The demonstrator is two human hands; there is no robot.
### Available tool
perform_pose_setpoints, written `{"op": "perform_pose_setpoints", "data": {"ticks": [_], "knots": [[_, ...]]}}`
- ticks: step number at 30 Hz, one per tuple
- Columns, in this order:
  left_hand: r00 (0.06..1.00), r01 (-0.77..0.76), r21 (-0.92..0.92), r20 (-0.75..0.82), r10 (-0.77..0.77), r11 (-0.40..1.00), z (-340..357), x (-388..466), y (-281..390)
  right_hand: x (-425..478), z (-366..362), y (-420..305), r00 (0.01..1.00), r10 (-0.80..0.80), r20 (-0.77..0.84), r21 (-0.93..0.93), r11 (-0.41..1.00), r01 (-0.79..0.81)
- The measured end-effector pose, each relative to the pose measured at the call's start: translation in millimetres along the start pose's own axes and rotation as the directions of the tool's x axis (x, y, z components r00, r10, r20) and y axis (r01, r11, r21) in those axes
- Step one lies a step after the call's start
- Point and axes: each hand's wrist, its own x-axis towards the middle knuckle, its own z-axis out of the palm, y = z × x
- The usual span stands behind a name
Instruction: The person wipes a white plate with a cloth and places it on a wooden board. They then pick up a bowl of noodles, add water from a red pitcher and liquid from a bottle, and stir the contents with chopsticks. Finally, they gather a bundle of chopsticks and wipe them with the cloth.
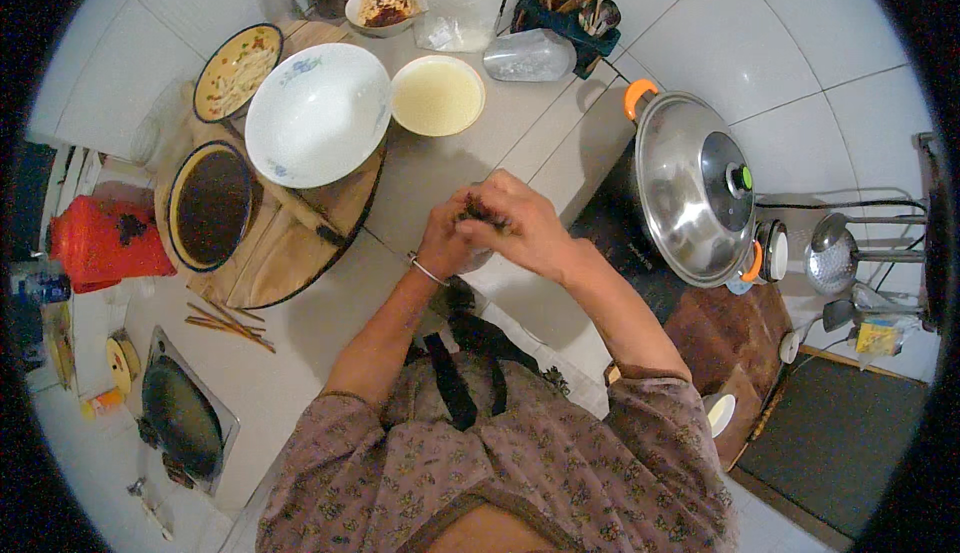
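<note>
My left hand (444, 236), with a bracelet at the wrist, meets my right hand (531, 224) over the front of the counter. Between their curled fingers is a small dark clump (484, 210), mostly hidden; what it is cannot be told. Beyond my hands stands a bowl of pale yellow liquid (439, 95). To its left, a large white bowl (319, 114) with blue flowers sits on a round wooden board (300, 283). That board also bears a bowl of dark liquid (214, 204), a bowl of pale shredded food (240, 72) and a wood-handled tool (307, 219).
At right, a lidded steel wok (686, 185) with orange handles stands on a black cooktop (626, 245). A chopstick holder (566, 20) and a clear container (529, 55) are at the back. Loose chopsticks (232, 324) lie left, near a sink holding a dark pan (180, 410).
</note>
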Motion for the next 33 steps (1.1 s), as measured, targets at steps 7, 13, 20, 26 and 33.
{"op": "perform_pose_setpoints", "data": {"ticks": [7, 13, 20, 26, 33], "knots": [[0.999, -0.012, 0.003, -0.035, 0.012, 1.0, 11.9, 9.9, -46.4, 4.6, -11.0, 2.5, 0.995, -0.101, -0.021, -0.21, 0.973, 0.094], [0.997, 0.005, 0.01, -0.082, -0.004, 1.0, 17.4, 14.9, -30.6, 0.3, -14.0, 3.8, 0.999, 0.034, -0.034, -0.026, 0.999, -0.035], [0.999, 0.037, 0.506, 0.013, -0.05, 0.862, 3.3, 8.5, -129.1, 0.4, -15.9, 14.0, 0.98, -0.158, -0.121, -0.086, 0.985, 0.148], [0.997, 0.075, 0.419, -0.021, -0.073, 0.905, -7.7, 4.9, -160.7, 8.3, -41.9, 16.8, 0.984, -0.063, -0.167, 0.014, 0.998, 0.066], [0.98, 0.198, 0.424, -0.099, -0.173, 0.884, -11.3, 7.3, -117.3, 64.5, -220.4, -0.8, 0.696, 0.096, -0.711, 0.211, 0.974, 0.082]]}}
